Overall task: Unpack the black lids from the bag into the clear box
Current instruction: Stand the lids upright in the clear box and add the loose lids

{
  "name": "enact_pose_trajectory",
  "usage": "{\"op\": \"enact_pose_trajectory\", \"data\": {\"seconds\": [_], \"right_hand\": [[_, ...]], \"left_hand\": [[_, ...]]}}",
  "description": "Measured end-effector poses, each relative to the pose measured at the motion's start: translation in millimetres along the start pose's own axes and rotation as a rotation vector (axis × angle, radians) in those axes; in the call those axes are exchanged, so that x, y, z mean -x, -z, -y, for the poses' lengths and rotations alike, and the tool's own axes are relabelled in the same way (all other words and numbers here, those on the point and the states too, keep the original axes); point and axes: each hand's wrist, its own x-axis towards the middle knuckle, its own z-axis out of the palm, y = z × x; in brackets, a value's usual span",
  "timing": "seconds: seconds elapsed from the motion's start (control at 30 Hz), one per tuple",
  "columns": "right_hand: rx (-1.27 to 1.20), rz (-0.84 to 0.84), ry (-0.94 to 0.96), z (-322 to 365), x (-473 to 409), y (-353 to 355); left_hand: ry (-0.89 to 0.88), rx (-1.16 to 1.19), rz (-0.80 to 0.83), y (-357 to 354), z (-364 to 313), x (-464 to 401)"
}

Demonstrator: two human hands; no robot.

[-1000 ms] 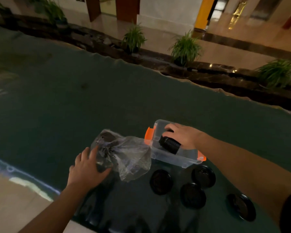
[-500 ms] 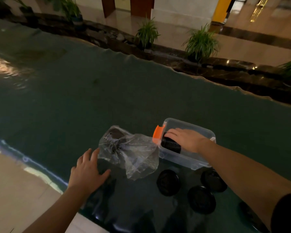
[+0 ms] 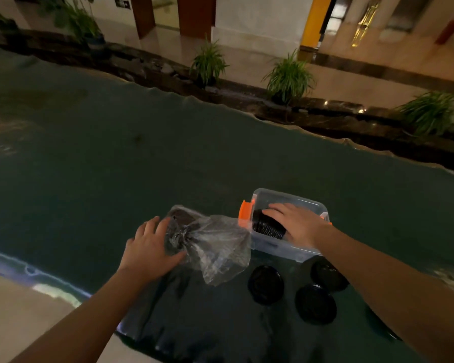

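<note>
A crumpled clear plastic bag lies on the dark green table, with dark shapes showing at its left end. My left hand rests flat on that end, fingers spread. Right of the bag stands the clear box with orange latches. A stack of black lids lies on its side inside the box. My right hand is over the stack, holding it down in the box. Three loose black lids lie on the table in front of the box.
The green table stretches far to the left and back. Its near edge runs along the bottom left, above a pale floor. Beyond the far edge are potted plants along a dark ledge.
My right hand has lowered the stack of lids deeper into the box. My left hand slid forward onto the bag's left end. The view shifted slightly.
</note>
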Motion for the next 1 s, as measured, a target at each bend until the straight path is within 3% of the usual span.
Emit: {"op": "enact_pose_trajectory", "data": {"seconds": [0.23, 0.33, 0.5, 0.7, 0.9, 1.0], "right_hand": [[-0.217, -0.33, -0.045, 69.3, 36.6, 33.9], [-0.277, -0.359, -0.026, 107.8, 41.0, 31.1], [-0.258, -0.229, -0.063, 145.8, 31.3, 5.4], [-0.298, 0.022, -0.056, 159.3, 4.1, -30.6], [-0.311, 0.231, -0.057, 164.8, -41.8, -47.8], [-0.468, 0.137, -0.012, 168.6, -53.2, -50.0]], "left_hand": [[-0.12, -0.019, -0.007, 10.5, -3.8, -21.9], [-0.168, -0.036, 0.006, 8.1, -3.8, -27.0], [-0.185, -0.044, 0.068, -2.7, 1.6, -34.1], [-0.071, 0.037, 0.201, -15.4, 15.1, -40.1], [-0.134, 0.057, 0.212, -23.6, 20.1, -36.6], [-0.143, 0.073, 0.19, -25.6, 19.5, -34.7]]}}
